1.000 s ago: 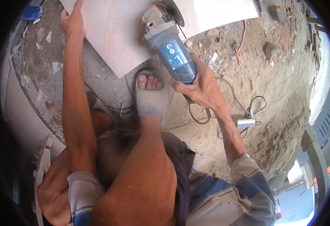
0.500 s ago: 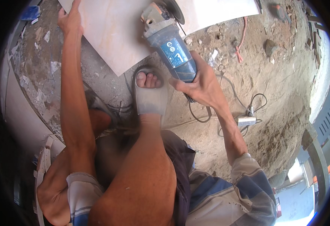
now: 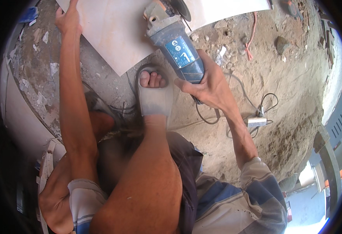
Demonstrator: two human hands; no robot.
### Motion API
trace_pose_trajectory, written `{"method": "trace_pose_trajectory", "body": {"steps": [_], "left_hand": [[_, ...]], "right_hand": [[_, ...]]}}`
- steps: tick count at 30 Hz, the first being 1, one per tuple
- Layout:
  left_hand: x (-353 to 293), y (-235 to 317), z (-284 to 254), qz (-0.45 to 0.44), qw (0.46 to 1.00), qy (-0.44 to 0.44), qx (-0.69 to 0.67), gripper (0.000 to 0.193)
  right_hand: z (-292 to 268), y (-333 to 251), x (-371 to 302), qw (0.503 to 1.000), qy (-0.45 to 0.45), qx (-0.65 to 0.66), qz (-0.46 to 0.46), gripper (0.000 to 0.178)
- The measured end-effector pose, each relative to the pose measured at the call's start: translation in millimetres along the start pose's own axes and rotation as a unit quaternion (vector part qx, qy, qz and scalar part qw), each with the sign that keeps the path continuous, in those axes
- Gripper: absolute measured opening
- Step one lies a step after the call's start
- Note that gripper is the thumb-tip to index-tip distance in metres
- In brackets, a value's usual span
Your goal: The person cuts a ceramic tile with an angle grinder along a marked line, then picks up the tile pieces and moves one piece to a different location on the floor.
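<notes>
My right hand (image 3: 208,84) is wrapped round the rear body of a blue angle grinder (image 3: 180,50). Its gear head and round disc (image 3: 182,8) point away from me, over a pale marbled tile (image 3: 108,35). A thin dark line runs in the tile beside the disc; whether the disc touches it I cannot tell. At the far left, my left hand (image 3: 69,22) grips the tile's left edge, its fingertips partly cut off by the top of the view. One tile corner points toward my sandalled foot (image 3: 153,89).
Dusty, rubble-strewn ground (image 3: 217,148) surrounds the tile. A cable leads from the grinder near a white power strip (image 3: 256,122) on the right. Farther off lie a pink cord (image 3: 251,41), a stone (image 3: 283,45) and an orange-and-grey tool (image 3: 294,9).
The whole view has shifted slightly. Both hands keep their holds, and the grinder stays over the tile in nearly the same place.
</notes>
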State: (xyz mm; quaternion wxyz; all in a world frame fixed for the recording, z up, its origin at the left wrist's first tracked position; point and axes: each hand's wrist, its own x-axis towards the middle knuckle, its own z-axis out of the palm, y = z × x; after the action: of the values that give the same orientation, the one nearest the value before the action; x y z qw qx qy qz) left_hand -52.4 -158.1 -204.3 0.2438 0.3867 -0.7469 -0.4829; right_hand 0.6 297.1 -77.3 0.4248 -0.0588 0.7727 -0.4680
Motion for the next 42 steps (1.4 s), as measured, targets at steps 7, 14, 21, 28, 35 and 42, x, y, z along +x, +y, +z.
{"method": "trace_pose_trajectory", "body": {"steps": [7,14,21,28,35,42], "left_hand": [[-1,0,2,0.001,1.000,0.000,0.010,0.076],[-2,0,-2,0.001,1.000,-0.001,0.017,0.078],[-1,0,0,-0.001,0.999,0.020,0.047,0.080],[0,2,-2,-0.005,0.999,0.006,0.038,0.081],[-2,7,-2,-0.001,0.999,0.014,0.033,0.076],[-4,7,-2,-0.005,1.000,-0.005,0.007,0.072]], "right_hand": [[0,5,-2,1.000,0.002,-0.001,-0.007,0.079],[-1,3,-6,1.000,-0.003,-0.012,0.003,0.080],[-1,5,-8,1.000,-0.001,-0.008,0.009,0.082],[-1,7,-7,1.000,0.003,-0.020,0.004,0.082],[-1,4,-6,1.000,0.006,-0.015,-0.007,0.081],[-1,6,-7,1.000,0.003,-0.018,0.004,0.080]]}}
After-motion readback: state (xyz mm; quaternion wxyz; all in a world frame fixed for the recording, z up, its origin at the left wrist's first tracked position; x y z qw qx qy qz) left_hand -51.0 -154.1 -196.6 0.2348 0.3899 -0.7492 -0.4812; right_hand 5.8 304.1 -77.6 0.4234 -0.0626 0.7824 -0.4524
